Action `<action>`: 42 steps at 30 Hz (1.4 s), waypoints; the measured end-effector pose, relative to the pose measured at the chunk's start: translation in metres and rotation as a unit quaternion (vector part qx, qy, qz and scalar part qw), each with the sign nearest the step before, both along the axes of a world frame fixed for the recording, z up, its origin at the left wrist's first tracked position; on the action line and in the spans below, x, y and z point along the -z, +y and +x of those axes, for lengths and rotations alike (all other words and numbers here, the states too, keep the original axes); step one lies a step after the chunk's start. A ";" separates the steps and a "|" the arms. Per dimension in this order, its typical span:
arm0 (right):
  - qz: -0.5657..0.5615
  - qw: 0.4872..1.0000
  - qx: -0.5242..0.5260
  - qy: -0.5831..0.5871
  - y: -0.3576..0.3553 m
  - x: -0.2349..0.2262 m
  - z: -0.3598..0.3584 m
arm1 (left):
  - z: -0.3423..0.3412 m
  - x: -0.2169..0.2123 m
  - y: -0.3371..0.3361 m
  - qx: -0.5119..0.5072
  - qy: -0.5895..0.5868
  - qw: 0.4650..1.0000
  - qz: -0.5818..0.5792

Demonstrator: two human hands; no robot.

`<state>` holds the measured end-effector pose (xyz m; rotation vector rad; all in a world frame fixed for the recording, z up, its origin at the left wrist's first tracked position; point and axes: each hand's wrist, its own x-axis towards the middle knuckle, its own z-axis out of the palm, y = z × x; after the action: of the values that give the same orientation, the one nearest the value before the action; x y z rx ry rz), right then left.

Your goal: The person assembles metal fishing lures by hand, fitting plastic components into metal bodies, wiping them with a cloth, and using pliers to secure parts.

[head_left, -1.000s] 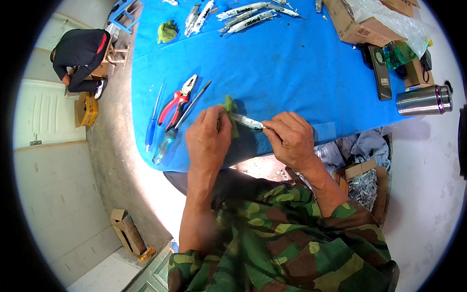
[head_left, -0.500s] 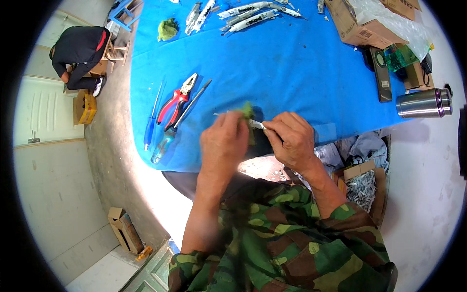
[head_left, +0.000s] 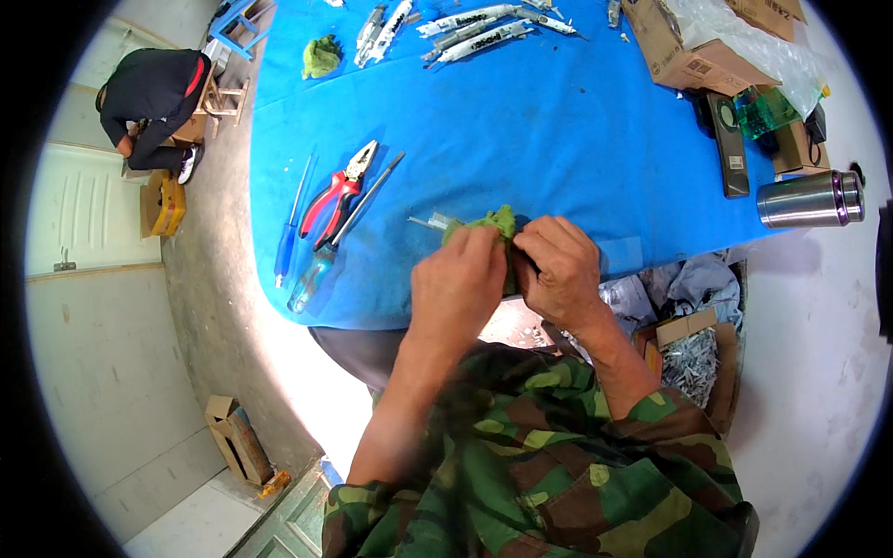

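Observation:
My left hand (head_left: 460, 284) and my right hand (head_left: 561, 265) meet over the near edge of the blue table (head_left: 558, 130). Between them is a green cloth (head_left: 498, 223) wrapped around a thin metal piece (head_left: 430, 222) whose end sticks out to the left. Both hands grip the cloth and the piece inside it. Most of the metal piece is hidden under the cloth and my fingers.
Red-handled pliers (head_left: 337, 191), two screwdrivers (head_left: 291, 223) and a rod lie left of my hands. Several metal parts (head_left: 474, 28) and another green cloth (head_left: 321, 56) lie at the far edge. Cardboard boxes (head_left: 684, 51), a steel flask (head_left: 811, 197), a crouching person (head_left: 149, 98).
My left hand has slid right along the metal piece, bringing the green cloth up against my right hand. The bare metal that showed between the hands is now covered.

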<state>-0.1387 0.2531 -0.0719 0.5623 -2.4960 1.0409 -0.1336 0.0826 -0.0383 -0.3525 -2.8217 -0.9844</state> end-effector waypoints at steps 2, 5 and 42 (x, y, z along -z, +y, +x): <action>-0.020 1.000 -0.002 0.012 -0.003 0.001 -0.001 | -0.004 0.001 -0.006 -0.016 0.012 1.000 0.005; -0.025 1.000 0.001 0.001 -0.004 -0.001 0.000 | -0.012 0.002 -0.014 -0.028 0.028 0.999 0.009; -0.009 1.000 0.004 0.002 -0.008 0.001 0.000 | -0.009 -0.005 -0.033 -0.068 0.087 0.993 0.032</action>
<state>-0.1386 0.2449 -0.0725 0.5475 -2.4818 1.0568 -0.1423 0.0494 -0.0337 -0.2231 -2.6134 -0.9625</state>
